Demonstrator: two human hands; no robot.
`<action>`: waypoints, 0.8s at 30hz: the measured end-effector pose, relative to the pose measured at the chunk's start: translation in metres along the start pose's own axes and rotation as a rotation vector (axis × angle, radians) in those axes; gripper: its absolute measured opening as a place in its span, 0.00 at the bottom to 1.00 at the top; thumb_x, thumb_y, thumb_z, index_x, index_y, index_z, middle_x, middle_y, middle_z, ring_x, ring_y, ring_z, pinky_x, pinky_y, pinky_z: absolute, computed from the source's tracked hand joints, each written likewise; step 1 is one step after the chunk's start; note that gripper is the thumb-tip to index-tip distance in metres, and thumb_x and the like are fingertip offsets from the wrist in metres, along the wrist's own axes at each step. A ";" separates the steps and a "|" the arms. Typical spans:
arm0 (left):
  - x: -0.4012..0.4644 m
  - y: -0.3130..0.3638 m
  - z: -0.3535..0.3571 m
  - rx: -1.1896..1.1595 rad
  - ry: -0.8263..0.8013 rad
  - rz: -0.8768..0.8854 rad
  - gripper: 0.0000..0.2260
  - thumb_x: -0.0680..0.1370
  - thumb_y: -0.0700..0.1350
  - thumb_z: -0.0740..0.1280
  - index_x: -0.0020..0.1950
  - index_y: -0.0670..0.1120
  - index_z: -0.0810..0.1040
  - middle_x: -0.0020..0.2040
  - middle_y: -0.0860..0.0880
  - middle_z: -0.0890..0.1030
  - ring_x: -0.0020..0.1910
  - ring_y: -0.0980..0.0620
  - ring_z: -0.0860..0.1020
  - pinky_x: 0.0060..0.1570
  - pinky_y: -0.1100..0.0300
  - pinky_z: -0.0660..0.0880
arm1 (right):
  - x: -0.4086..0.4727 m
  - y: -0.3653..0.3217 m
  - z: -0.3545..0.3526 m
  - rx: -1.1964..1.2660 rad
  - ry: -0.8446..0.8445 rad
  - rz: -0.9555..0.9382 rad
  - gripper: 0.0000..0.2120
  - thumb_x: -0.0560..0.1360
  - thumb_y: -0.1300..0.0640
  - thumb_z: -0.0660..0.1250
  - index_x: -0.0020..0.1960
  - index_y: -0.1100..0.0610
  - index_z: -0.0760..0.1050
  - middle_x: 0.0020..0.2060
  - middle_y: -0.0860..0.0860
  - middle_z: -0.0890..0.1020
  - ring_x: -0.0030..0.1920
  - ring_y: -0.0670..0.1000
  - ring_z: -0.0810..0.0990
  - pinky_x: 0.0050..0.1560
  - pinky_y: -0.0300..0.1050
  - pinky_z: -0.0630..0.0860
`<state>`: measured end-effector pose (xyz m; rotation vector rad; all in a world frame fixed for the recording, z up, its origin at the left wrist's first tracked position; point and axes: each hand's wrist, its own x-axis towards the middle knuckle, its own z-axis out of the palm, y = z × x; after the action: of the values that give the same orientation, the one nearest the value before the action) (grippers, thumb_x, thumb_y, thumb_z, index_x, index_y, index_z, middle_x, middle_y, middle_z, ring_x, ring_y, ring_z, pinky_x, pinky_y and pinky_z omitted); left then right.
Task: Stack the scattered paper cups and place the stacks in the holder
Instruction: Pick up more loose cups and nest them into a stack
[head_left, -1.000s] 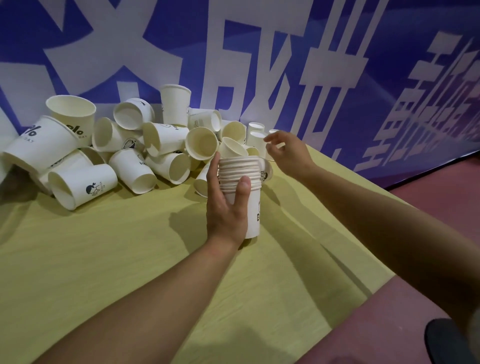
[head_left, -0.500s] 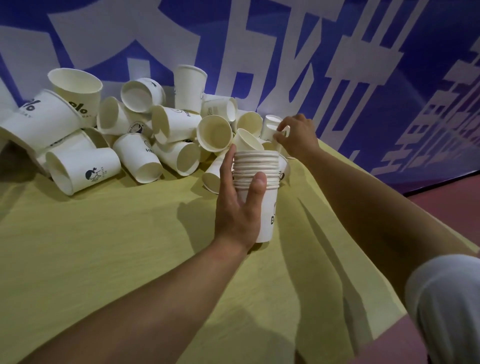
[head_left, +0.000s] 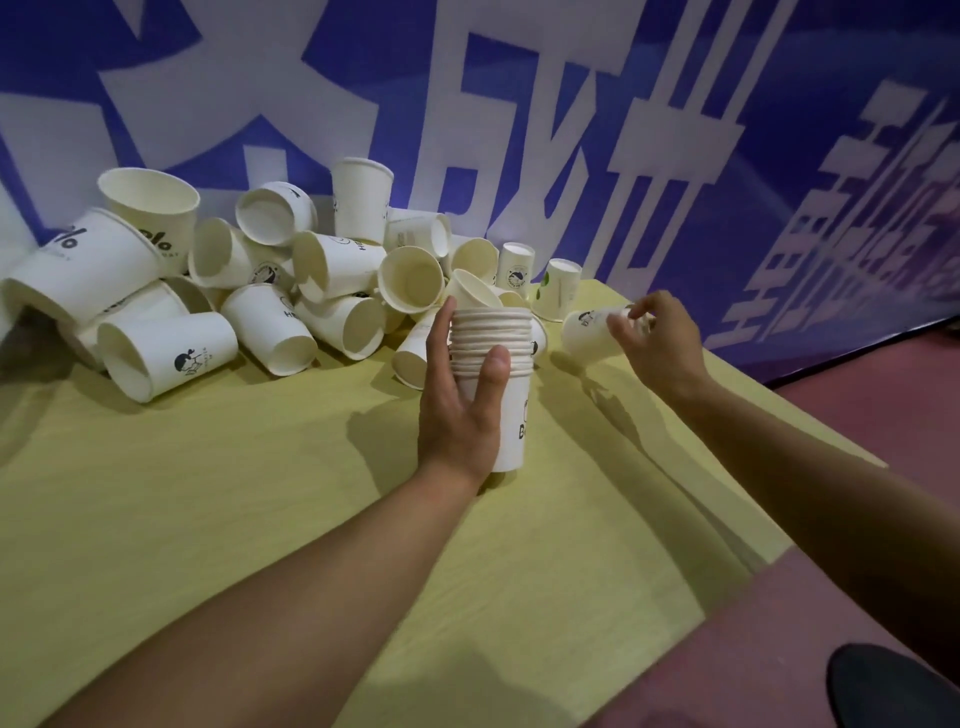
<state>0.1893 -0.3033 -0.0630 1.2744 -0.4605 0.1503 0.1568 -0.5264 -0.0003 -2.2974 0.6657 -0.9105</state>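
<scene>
My left hand (head_left: 462, 410) grips an upright stack of white paper cups (head_left: 501, 364) standing on the yellow-green table (head_left: 234, 493), thumb on the near side and fingers round the left. To its right my right hand (head_left: 657, 340) holds a single small paper cup (head_left: 589, 332) by its base, tipped on its side with the mouth toward the stack. A heap of scattered white cups (head_left: 270, 291) of different sizes lies behind and to the left. No holder is in view.
Two small cups (head_left: 558, 288) stand upside down at the table's far right corner. A blue and white banner (head_left: 519, 114) rises right behind the table. The table's right edge drops to a reddish floor (head_left: 857, 519); a dark object (head_left: 893, 686) sits bottom right.
My right hand reached to the small cups at the back, took one, and now carries it out to the right of the stack. My left hand kept its hold on the stack.
</scene>
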 end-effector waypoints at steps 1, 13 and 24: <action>-0.001 0.002 0.000 0.003 -0.008 0.008 0.32 0.71 0.65 0.63 0.75 0.65 0.62 0.66 0.61 0.75 0.59 0.66 0.77 0.56 0.69 0.73 | -0.010 0.003 -0.006 0.017 -0.021 0.038 0.13 0.77 0.52 0.70 0.56 0.55 0.71 0.55 0.50 0.74 0.55 0.52 0.76 0.48 0.43 0.78; -0.008 0.007 -0.004 0.017 -0.002 0.049 0.28 0.73 0.64 0.64 0.72 0.70 0.61 0.71 0.56 0.73 0.67 0.57 0.75 0.67 0.52 0.73 | -0.045 0.007 -0.028 -0.152 -0.399 0.243 0.36 0.77 0.50 0.70 0.78 0.43 0.54 0.71 0.57 0.69 0.58 0.57 0.78 0.43 0.43 0.79; -0.010 0.007 -0.004 0.079 -0.068 0.106 0.27 0.74 0.65 0.64 0.70 0.77 0.59 0.73 0.54 0.73 0.68 0.53 0.75 0.66 0.44 0.74 | -0.013 -0.032 -0.025 0.061 -0.229 0.050 0.30 0.77 0.49 0.70 0.74 0.47 0.60 0.67 0.56 0.73 0.59 0.59 0.79 0.53 0.57 0.82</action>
<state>0.1786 -0.2963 -0.0615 1.3359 -0.5854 0.2166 0.1380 -0.5033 0.0305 -2.2747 0.5851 -0.6237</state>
